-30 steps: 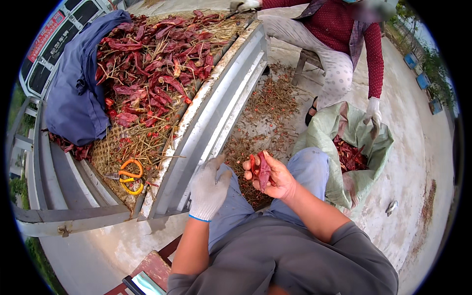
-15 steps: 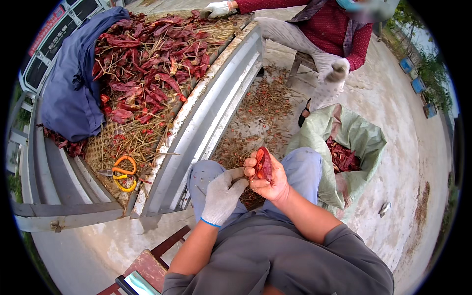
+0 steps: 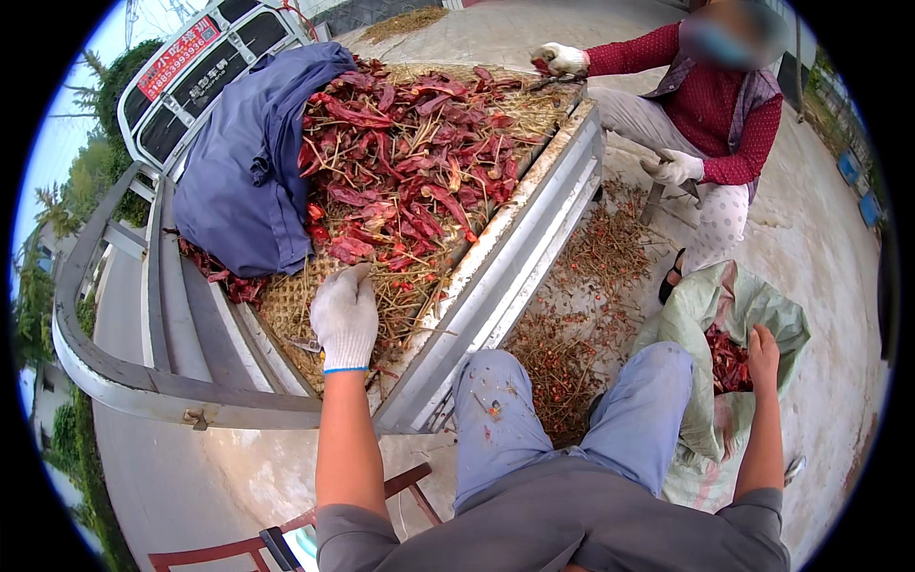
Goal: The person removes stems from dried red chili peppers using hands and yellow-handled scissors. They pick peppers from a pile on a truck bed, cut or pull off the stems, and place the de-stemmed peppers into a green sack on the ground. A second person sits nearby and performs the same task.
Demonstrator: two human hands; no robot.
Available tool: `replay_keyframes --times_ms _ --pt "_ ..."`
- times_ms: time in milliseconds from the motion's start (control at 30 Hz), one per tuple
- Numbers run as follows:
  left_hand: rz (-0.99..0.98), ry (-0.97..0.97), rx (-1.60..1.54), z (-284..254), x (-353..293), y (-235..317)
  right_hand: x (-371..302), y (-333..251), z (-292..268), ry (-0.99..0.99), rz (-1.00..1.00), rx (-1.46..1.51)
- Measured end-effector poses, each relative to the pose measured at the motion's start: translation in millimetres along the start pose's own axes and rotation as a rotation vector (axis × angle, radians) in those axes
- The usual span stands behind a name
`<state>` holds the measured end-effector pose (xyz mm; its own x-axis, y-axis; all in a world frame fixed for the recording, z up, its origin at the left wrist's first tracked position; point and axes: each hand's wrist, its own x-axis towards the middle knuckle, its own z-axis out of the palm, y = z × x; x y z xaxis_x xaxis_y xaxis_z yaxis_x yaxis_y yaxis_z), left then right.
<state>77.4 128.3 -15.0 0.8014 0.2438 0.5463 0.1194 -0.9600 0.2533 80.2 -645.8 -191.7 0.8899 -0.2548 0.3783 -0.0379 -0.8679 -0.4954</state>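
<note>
Head view, all places relative to the truck bed (image 3: 534, 219). Dried red peppers (image 3: 410, 162) are heaped mid-bed on straw and matting, against a dark blue cloth (image 3: 253, 162). More peppers sit inside a pale green woven sack (image 3: 703, 300), on the ground right of the bed.

Left hand (image 3: 345, 315), gloved, is over the bed's near end, just short of the heap. Fingers bent, undersides hidden; can't tell if they pinch anything. A metal tip (image 3: 304, 344) pokes out beside the glove; rest of that item is covered.

Right hand (image 3: 762, 357), bare, is at the sack's outer rim, the side away from the bed. Fingers extended and close together; no pepper visible in them, inner side hidden, so can't tell if they grip the rim.

Co-worker sits off the bed's far corner, one gloved hand (image 3: 560, 59) over its edge with something dark red.

Step in hand, my read: between pieces, right at the sack, left at the supply. Next move calls for a light finger pinch on one pepper; they look brittle.
</note>
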Motion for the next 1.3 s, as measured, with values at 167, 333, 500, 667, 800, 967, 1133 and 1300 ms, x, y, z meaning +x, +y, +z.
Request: replay_keyframes --times_ms 167,333,500,667,800,967,1133,1300 --pt "0.089 -0.225 0.297 18.9 31.1 39.6 -10.0 -43.3 11.0 -0.133 0.306 0.492" --pt "0.095 -0.21 0.382 28.3 41.9 15.4 -7.7 -106.7 8.3 -0.227 0.219 0.568" --pt "-0.06 -0.09 0.088 -6.3 21.0 -19.7 -6.5 -162.8 12.1 -0.261 0.172 0.691" --pt "-0.464 -0.139 -0.458 -32.1 3.1 -36.8 -15.7 -236.6 39.3 -0.467 0.139 0.861" --pt "-0.533 -0.117 -0.83 -47.7 -8.5 -8.4 -36.2 -327.6 57.7 -0.669 0.045 1.036" --pt "-0.552 -0.388 -0.924 -59.1 -32.0 60.4 -46.1 -434.5 47.9 -0.446 -0.713 0.76" --pt "-0.44 -0.731 -0.894 -38.7 -63.1 113.0 -59.9 -468.9 67.4 -0.498 -0.968 0.623" --pt "-0.3 -0.668 -0.662 -39.7 -36.5 102.0 -69.5 -430.6 71.9 -0.767 -0.758 0.566"
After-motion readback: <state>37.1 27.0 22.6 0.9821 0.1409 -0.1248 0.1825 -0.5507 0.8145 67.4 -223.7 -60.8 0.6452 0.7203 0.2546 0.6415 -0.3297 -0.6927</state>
